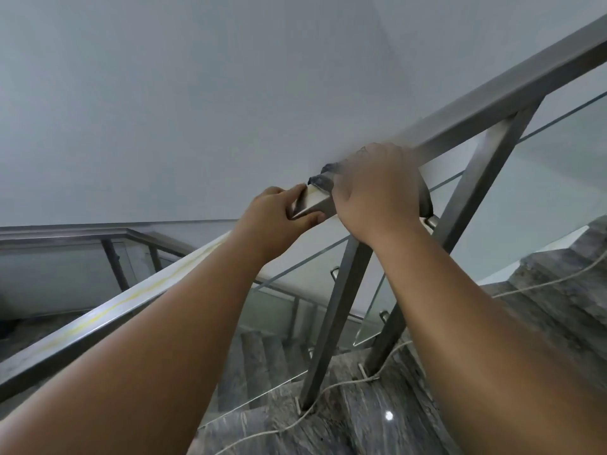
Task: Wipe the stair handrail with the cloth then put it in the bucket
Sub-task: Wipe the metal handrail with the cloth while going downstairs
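A square steel handrail (486,96) runs from lower left up to the upper right. My right hand (377,192) is wrapped over the rail, pressing a dark grey cloth (320,182) against it; a cloth end also hangs below my palm. My left hand (279,218) grips the rail just below the cloth, thumb on top and fingers underneath. A yellowish streak marks the rail's top lower down, beside my left forearm. No bucket is in view.
Slanted steel posts (341,310) and glass panels (542,149) stand under the rail. Grey marble steps (371,418) lie below, with a thin cord (328,389) trailing across them. A white wall fills the top left. Another railing (82,234) runs along the lower landing at left.
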